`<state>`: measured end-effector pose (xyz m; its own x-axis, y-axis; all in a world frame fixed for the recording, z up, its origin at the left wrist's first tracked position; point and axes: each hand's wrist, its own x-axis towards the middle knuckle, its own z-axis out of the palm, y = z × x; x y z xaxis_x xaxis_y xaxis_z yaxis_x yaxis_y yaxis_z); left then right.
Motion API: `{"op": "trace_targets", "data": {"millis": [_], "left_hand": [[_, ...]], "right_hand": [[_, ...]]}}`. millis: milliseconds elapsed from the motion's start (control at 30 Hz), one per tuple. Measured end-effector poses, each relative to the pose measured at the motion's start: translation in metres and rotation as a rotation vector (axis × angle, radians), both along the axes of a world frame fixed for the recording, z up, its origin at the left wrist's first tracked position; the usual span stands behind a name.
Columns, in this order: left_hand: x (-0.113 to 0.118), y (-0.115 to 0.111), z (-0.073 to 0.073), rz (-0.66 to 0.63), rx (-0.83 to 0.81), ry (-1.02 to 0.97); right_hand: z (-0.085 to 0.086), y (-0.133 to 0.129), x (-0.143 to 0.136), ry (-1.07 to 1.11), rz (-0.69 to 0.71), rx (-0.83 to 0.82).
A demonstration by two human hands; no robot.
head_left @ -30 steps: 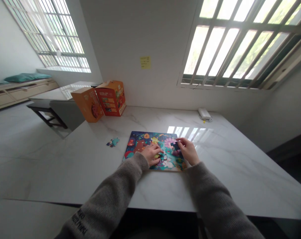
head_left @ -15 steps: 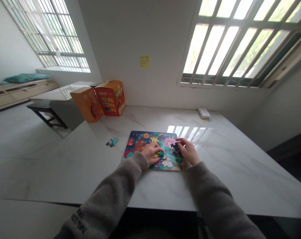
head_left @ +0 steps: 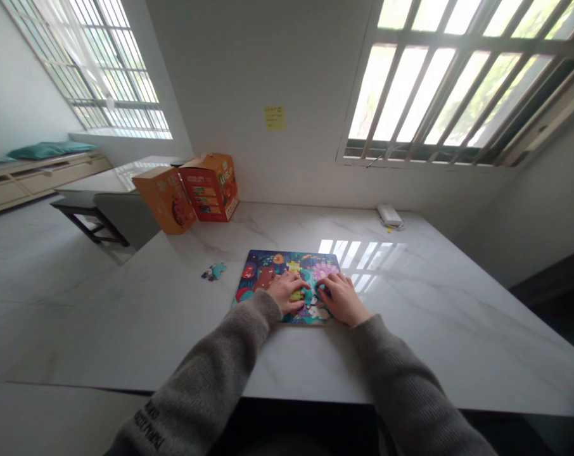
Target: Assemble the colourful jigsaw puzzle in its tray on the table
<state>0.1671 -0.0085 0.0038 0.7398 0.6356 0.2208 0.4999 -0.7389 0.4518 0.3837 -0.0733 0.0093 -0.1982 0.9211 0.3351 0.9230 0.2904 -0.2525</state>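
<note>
A colourful jigsaw puzzle (head_left: 261, 269) lies flat on the marble-patterned table, showing cartoon animals and plants. My left hand (head_left: 287, 292) rests on its middle, fingers spread and thumb apart, touching the yellow and teal area. Just to the right, my right hand (head_left: 340, 297) is bent over the puzzle with thumb and index finger pinched close together at a puzzle piece (head_left: 320, 287). Most of that piece is hidden by the fingers. My right hand also covers the puzzle's lower right part. Left of the puzzle, several loose teal and dark pieces (head_left: 214, 272) lie together.
Two orange puzzle boxes (head_left: 211, 188) stand at the table's back left. A white device with a cable (head_left: 390, 216) sits near the wall at the back right. A yellow note (head_left: 274, 118) sticks to the wall. The white table (head_left: 173, 329) reaches out to both sides.
My right hand has moved left and slightly down, from the puzzle's right side towards its middle, and its fingers are more curled. My left hand stays nearly in place.
</note>
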Motion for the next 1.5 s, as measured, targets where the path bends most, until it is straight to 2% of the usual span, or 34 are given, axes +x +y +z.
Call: {"op": "trace_targets", "data": {"millis": [400, 467, 633, 700, 800, 900, 1000, 1067, 1200, 1500], "left_hand": [[0.000, 0.002, -0.002, 0.017, -0.050, -0.043], [0.000, 0.002, -0.002, 0.018, -0.050, -0.052], [0.001, 0.002, -0.001, 0.036, -0.054, -0.072], [0.001, 0.001, 0.000, 0.033, -0.055, -0.062], [0.000, 0.002, -0.001, 0.014, -0.049, -0.050], [-0.001, 0.003, -0.003, -0.028, -0.047, -0.070], [-0.002, 0.003, -0.004, -0.043, -0.055, -0.093], [-0.002, 0.003, -0.003, -0.042, -0.055, -0.090], [-0.003, 0.002, -0.003, -0.055, -0.031, -0.081], [-0.007, 0.006, -0.007, -0.122, 0.005, -0.124]], "right_hand": [[-0.001, 0.000, -0.007, 0.170, 0.014, -0.056], [-0.001, 0.001, -0.008, 0.246, 0.022, -0.068], [-0.004, 0.003, -0.014, 0.560, -0.028, -0.242], [-0.005, 0.003, -0.016, 0.589, -0.058, -0.256], [-0.007, 0.003, -0.015, 0.499, -0.104, -0.227], [-0.008, 0.003, -0.013, 0.319, -0.100, -0.165], [-0.006, 0.002, -0.008, 0.211, -0.010, -0.066], [-0.004, -0.001, -0.005, 0.181, 0.105, -0.029], [0.002, -0.007, 0.001, 0.128, 0.274, -0.062], [0.006, -0.009, 0.004, 0.031, 0.287, -0.114]]}}
